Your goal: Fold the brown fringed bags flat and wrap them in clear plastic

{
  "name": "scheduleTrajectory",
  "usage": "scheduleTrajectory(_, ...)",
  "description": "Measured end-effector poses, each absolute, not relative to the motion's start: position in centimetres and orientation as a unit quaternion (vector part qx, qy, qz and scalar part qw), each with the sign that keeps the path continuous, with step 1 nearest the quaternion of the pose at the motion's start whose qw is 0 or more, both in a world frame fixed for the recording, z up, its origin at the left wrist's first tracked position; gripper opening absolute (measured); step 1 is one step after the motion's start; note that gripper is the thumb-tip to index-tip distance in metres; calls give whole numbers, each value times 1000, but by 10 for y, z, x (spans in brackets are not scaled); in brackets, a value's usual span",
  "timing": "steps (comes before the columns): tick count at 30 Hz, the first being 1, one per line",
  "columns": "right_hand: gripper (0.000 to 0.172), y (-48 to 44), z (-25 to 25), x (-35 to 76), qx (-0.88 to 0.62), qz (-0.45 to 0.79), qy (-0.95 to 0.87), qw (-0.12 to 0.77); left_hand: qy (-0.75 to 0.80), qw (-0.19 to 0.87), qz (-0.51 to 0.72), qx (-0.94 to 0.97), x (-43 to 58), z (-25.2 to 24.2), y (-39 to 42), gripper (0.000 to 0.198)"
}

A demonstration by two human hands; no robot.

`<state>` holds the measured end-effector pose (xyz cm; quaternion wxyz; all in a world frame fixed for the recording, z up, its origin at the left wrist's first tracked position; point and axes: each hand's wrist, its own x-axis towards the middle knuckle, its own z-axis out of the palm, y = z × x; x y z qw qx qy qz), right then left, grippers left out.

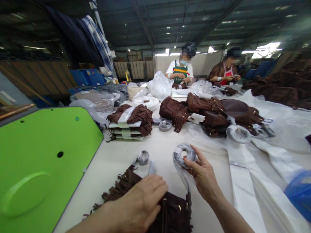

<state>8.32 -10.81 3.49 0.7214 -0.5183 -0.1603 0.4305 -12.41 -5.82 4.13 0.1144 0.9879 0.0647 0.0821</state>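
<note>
A dark brown fringed bag [173,213] lies on the white table [104,161] at the bottom centre. My left hand [143,200] rests flat on its upper part, fingers stretched out. In my right hand [202,171], thumb and fingers pinch a coiled strap wrapped in clear plastic [178,158], held up at the bag's right side. The strap runs down from the coil to the bag's right edge. A second, smaller wrapped coil [143,157] lies on the table at the bag's other end, beyond my left hand.
A green panel [48,161] borders the left. Behind stand a stack of fringed brown pieces [131,121], a white roll [149,103] and a pile of brown bags [218,113]. White sheets [245,187] and blue plastic [300,194] lie right. Two people [182,69] work across the table.
</note>
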Motion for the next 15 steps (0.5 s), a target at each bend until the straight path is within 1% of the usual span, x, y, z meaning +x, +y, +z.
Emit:
scheduleTrajectory(2,79,-108,36,81,-522,434,-164,716,117,106,-15,987,-117,59,-47,24)
scheduleTrajectory(4,80,-109,39,80,-529,436,-166,709,116,92,-73,986,-111,68,-40,19)
scheduleTrajectory(6,82,-109,41,80,-536,440,-171,700,110,83,-88,987,-107,72,-36,24)
scheduleTrajectory(8,82,-110,43,80,-534,461,-179,686,101,92,-67,988,-108,73,-36,31)
scheduleTrajectory(10,81,-112,45,78,-527,503,-194,657,73,92,-3,993,-112,71,-39,33)
scheduleTrajectory(11,80,-113,47,77,-524,529,-207,634,46,80,53,994,-114,70,-41,32)
scheduleTrajectory(13,75,-114,51,71,-515,581,-252,578,-4,27,201,979,-119,64,-48,28)
scheduleTrajectory(15,65,-113,57,63,-506,621,-323,504,-26,-31,333,942,-123,59,-56,31)
